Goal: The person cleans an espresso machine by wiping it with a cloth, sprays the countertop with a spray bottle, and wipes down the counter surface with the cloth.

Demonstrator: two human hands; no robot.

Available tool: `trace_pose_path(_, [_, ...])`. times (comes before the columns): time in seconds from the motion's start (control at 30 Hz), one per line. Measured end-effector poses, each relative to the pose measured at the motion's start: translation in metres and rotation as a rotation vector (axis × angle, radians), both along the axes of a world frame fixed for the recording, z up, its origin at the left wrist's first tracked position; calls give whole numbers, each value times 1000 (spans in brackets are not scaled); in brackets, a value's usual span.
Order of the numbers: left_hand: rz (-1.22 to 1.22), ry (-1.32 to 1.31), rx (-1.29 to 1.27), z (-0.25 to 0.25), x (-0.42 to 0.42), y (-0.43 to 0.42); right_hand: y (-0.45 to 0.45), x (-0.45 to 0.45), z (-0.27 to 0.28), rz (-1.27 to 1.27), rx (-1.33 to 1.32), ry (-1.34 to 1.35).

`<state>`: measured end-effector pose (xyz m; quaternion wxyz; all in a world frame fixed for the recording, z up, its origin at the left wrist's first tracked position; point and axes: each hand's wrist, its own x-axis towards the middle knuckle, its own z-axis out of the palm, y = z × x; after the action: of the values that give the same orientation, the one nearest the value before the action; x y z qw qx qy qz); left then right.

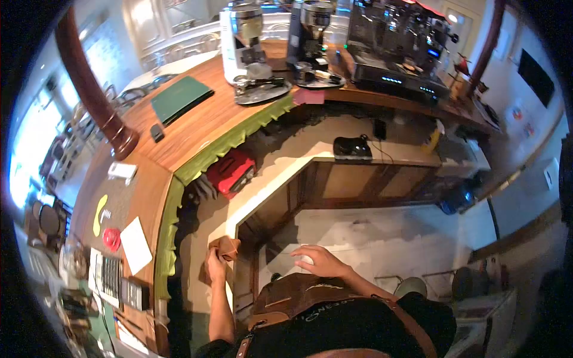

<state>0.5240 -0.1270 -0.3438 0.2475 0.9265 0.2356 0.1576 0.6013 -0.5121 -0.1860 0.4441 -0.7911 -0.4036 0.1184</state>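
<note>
Brown cloth (228,247), bunched up, in the left hand (216,267): from my remote seat I read that grip as closed on it, fingers pinching the folds. Cloth sits at the inner edge of the pale lower shelf (301,149), near side; can't tell if it touches the surface. Right hand (325,263) is over the floor (358,230), in front of the brown apron (292,292), fingers curled round a small pale object (306,260), too blurred for me to identify. Further along the shelf I get a red case (231,173), then a black device (352,148), then a yellow bottle (434,137). Upper wooden counter (206,128): green folder (182,100), two grinders, espresso machine (397,59). Left stretch: white sheet (136,246) just beside a keypad machine (106,275).
</note>
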Motion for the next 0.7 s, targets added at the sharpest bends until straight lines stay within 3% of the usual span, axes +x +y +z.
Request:
trace_pose_path(0.03, [-20,-1,-165,11,13,-6,4,2,0,-37,1,-4])
trace_pose_path(0.07, [-117,-194,-29,16,23,-24,9,3,-2,-60,15,74])
trace_pose_path(0.1, [-171,-198,-228,39,42,-48,17,6,-3,-81,35,145])
trace_pose_path(0.13, [-345,-362,-447,24,64,-60,27,12,-5,-109,43,135])
trace_pose_path(0.17, [-392,-334,-689,83,73,-99,38,16,-9,-200,189,196])
trace_pose_path(0.2, [-531,-301,-651,77,88,-111,47,18,-13,-287,335,260])
trace_pose_path(0.23, [-628,-268,-608,105,96,-133,53,24,-14,-305,341,263])
trace_pose_path(0.27, [-685,-205,-727,140,99,-152,58,36,-13,-363,274,35])
trace_pose_path(0.3, [-755,-175,-819,134,108,-161,63,46,-15,-416,202,-190])
trace_pose_path(0.37, [-900,-158,-723,160,116,-164,61,59,-32,-417,303,-56])
trace_pose_path(0.43, [-977,-111,-656,183,128,-160,51,66,-32,-478,564,497])
trace_pose_path(0.5, [-1067,-13,-567,212,145,-153,44,72,-36,-555,521,522])
trace_pose_path(0.63, [-1066,-374,-346,315,195,-145,5,79,-94,-733,424,359])
trace_pose_path(0.7, [-1063,-559,-312,362,222,-144,-16,84,-114,-739,541,483])
